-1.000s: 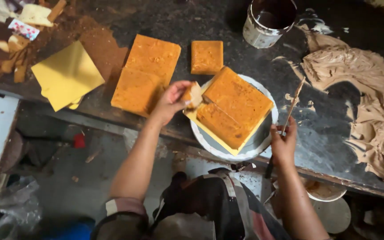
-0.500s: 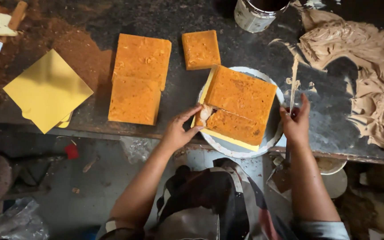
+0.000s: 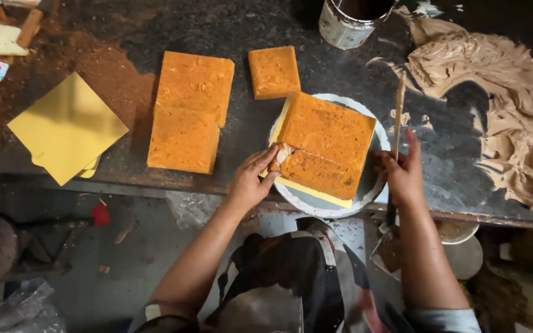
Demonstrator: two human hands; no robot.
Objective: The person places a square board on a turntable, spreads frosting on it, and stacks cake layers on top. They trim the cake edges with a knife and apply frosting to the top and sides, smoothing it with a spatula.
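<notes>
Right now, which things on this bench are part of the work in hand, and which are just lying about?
In hand:
left hand on the cake slab
yellow board on the round turntable
right hand gripping the palette knife

Lying about:
long cake slab
small cake square
stack of yellow boards
tin
brown cream

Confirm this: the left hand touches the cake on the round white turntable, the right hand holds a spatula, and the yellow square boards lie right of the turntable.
One detail is off. The head view shows the yellow square boards left of the turntable, near the counter's edge. The left hand does touch the cake, and the right hand holds the spatula.
</notes>
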